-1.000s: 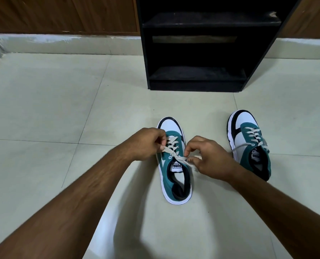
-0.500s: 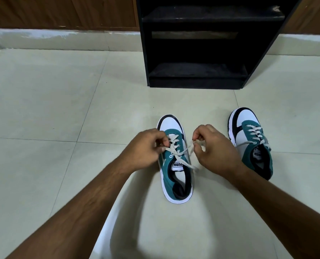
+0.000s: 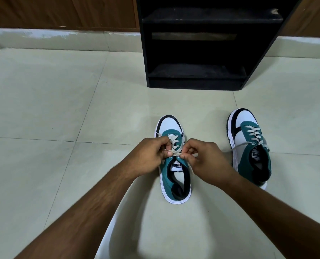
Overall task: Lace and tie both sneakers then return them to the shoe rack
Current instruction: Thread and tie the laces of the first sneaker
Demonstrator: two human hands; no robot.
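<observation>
The light is soft and bright. My arms drop a blurry grey shadow on the shiny floor point(image 3: 43, 101). Edges look bent.

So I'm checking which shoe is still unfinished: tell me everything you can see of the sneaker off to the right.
The right-hand sneaker stands upright on the tiled floor, toe toward the black shoe rack. Teal upper, white toe and sole, black trim, dark lining. Its pale laces are threaded; one loose end trails left. No bow shows. Neither hand touches it.

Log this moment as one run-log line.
stage: tying | left hand: pinching lace | right hand: pinching lace | near sneaker: knot unfinished | far sneaker: laced, untied | shoe rack: no shoes visible
</observation>
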